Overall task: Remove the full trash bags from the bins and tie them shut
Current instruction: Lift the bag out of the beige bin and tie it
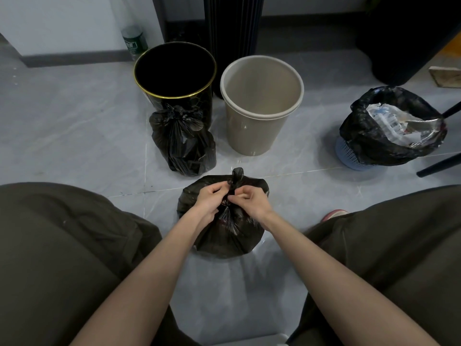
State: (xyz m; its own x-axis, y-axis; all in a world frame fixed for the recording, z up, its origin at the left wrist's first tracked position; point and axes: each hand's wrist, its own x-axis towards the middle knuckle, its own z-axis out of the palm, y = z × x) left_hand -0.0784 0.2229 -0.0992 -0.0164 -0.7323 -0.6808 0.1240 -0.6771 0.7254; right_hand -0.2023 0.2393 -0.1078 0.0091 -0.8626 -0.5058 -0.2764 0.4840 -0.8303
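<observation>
The fingers [220, 188] of the left hand [210, 198] are curled and pinch the bunched neck of the black trash bag [224, 238]. The right hand [249, 201] pinches the same neck from the other side, fingers curled tight. The bag sits on the gray floor [74, 126] between the person's knees. It stands up tall, and its twisted tip [237, 174] pokes up past the hands.

Just behind it stands a tied bag [184, 146], knot on top. It hides the low part of the black bin [139, 83]. A tan bin [252, 136] stands beside that one. Off to the right, a blue basket [348, 156] holds an open bag liner [369, 143] with paper [394, 123] inside.
</observation>
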